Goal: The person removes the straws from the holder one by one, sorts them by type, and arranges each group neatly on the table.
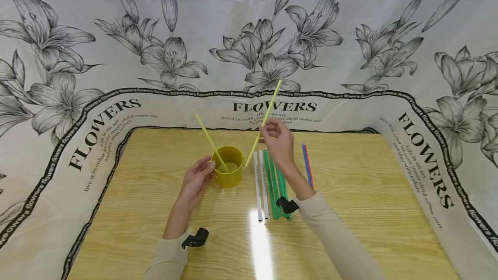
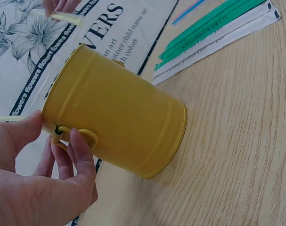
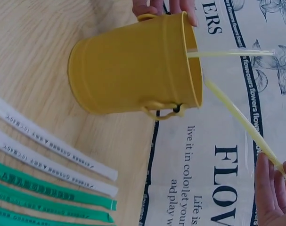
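Note:
A yellow metal bucket (image 1: 228,178) stands upright on the wooden table, small loops on its sides. My left hand (image 1: 197,176) grips it at the left rim and side loop, thumb by the rim in the left wrist view. One pale yellow straw (image 1: 205,128) leans inside the bucket, its upper end sticking out to the left. My right hand (image 1: 278,141) pinches a second yellow straw (image 1: 273,99) near its middle. That straw slants, its lower end close beside the bucket's right rim, as the right wrist view (image 3: 237,115) also shows from the side.
Right of the bucket lie two white paper-wrapped straws (image 1: 258,189) and several green-wrapped straws (image 1: 273,193), side by side. Farther right are a blue straw (image 1: 306,163) and a red straw (image 1: 309,167). A flower-printed cloth (image 1: 179,111) covers the back and sides.

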The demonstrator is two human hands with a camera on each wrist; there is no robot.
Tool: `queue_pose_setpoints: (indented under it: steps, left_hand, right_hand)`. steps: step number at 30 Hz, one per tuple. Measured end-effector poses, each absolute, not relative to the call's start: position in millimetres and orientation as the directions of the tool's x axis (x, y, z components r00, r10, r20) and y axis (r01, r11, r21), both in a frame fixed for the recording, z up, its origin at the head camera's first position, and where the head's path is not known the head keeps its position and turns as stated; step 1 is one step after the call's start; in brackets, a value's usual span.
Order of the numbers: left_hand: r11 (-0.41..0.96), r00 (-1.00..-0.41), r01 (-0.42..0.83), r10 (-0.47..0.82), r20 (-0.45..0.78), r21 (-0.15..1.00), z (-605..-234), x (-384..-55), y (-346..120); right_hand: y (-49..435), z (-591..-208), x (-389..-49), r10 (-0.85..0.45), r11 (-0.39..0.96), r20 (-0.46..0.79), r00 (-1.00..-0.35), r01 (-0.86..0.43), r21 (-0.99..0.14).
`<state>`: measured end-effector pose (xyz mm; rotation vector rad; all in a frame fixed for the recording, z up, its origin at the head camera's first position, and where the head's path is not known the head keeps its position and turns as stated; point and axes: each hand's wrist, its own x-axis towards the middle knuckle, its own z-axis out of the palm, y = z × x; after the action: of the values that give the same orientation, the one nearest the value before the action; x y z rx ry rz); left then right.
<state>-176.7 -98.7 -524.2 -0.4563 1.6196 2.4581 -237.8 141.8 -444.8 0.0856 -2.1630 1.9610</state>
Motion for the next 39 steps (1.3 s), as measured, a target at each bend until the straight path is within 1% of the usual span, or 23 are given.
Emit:
queue_pose_setpoints:
  steps: [5,12,19,25,32,39]
  left_hand:
    - [-0.401,-0.942,-0.295,-0.029,-0.334,0.867,-524.4,-176.9,-99.4]
    - [-0.395,-0.942,-0.293,-0.036,-0.334,0.870,-525.3,-177.1,-99.2]
    - [-0.394,-0.941,-0.295,-0.038,-0.336,0.871,-527.0,-176.7,-99.5]
    - [-0.378,-0.940,-0.301,-0.037,-0.339,0.875,-524.8,-176.0,-99.3]
    - [-0.407,-0.939,-0.298,-0.036,-0.341,0.864,-524.7,-176.9,-97.1]
    - [-0.404,-0.940,-0.298,-0.037,-0.340,0.865,-524.3,-177.0,-96.9]
  right_hand:
    - [153.4,-451.7,-235.0,0.117,0.116,0.192,-0.974,-0.179,-0.977]
    - [168.1,-465.6,-230.0,0.127,0.142,0.138,-0.982,-0.119,-0.983]
    - [186.0,-481.0,-227.0,0.121,0.146,0.129,-0.984,-0.111,-0.983]
    - [204.1,-488.1,-221.4,0.117,0.193,0.107,-0.987,-0.084,-0.978]
    - [223.7,-496.8,-213.0,0.121,0.246,0.065,-0.991,-0.033,-0.969]
    - [240.5,-505.3,-206.0,0.135,0.227,0.042,-0.990,-0.010,-0.974]
